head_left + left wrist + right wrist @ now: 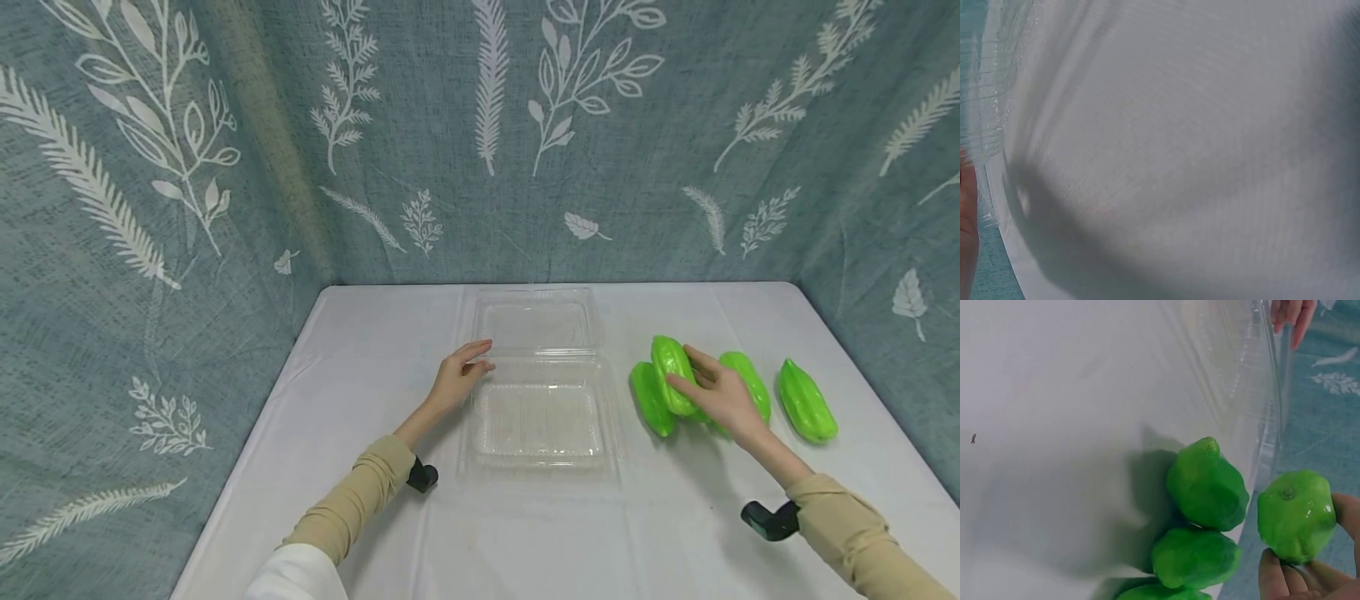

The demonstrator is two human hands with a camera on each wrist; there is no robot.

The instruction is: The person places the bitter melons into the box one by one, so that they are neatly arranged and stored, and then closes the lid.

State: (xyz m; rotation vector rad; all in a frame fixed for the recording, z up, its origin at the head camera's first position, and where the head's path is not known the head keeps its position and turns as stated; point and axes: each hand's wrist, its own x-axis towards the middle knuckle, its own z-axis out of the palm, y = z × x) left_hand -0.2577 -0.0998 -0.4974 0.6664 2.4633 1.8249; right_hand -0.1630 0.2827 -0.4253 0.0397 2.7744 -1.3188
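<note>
My right hand (723, 396) pinches a glossy green ridged fruit (672, 375) between thumb and fingers. In the right wrist view that fruit (1296, 515) is seen end-on, raised beside others on the table. A similar green fruit (651, 398) lies just left of it, and another (746, 383) is partly hidden behind my right hand. My left hand (453, 377) is at the left edge of a clear plastic clamshell container (540, 467), near the fold between base and lid, its fingers extended and thumb apart. The container's lid (535, 321) lies folded back, away from me.
One more green fruit (806, 402) lies apart at the right. A white cloth covers the table (525, 550). Blue-green leaf-patterned curtains (450, 125) hang behind and at both sides. Each wrist wears a black camera mount (772, 521).
</note>
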